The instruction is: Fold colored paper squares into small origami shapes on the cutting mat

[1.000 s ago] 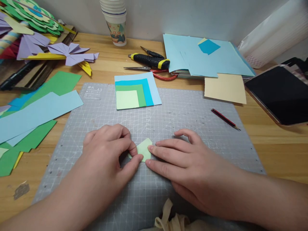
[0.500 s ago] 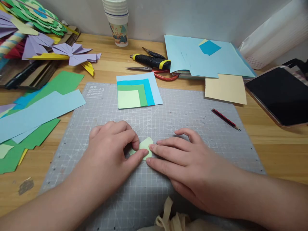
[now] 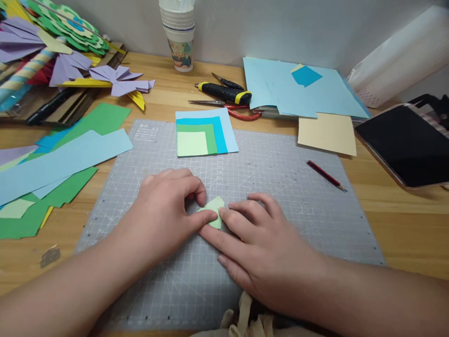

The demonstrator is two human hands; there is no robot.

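Note:
A small folded piece of pale green paper [image 3: 214,205] lies on the grey cutting mat [image 3: 277,187], partly hidden by fingers. My left hand [image 3: 170,201] holds it down, thumb on top and curled index finger at its far left edge. From the right, my right hand [image 3: 259,238] reaches in with fingers spread; one fingertip touches the paper's right side, and the index finger stretches along its near edge to below the left thumb. Beyond the hands, stacked squares of light blue, blue, green and pale green paper [image 3: 192,143] sit on the mat.
A pencil [image 3: 327,176] lies right on the mat. Behind are a black-yellow cutter [image 3: 224,92], red-handled scissors [image 3: 242,112], light blue sheets [image 3: 273,93] and paper cups [image 3: 178,42]. Paper strips [image 3: 70,159] and purple paper shapes [image 3: 117,79] fill the left; a tablet [image 3: 407,145] is right.
My right index finger has slid left along the paper's near edge, under the left thumb. The other right fingers are more bent. The whole view has shifted slightly.

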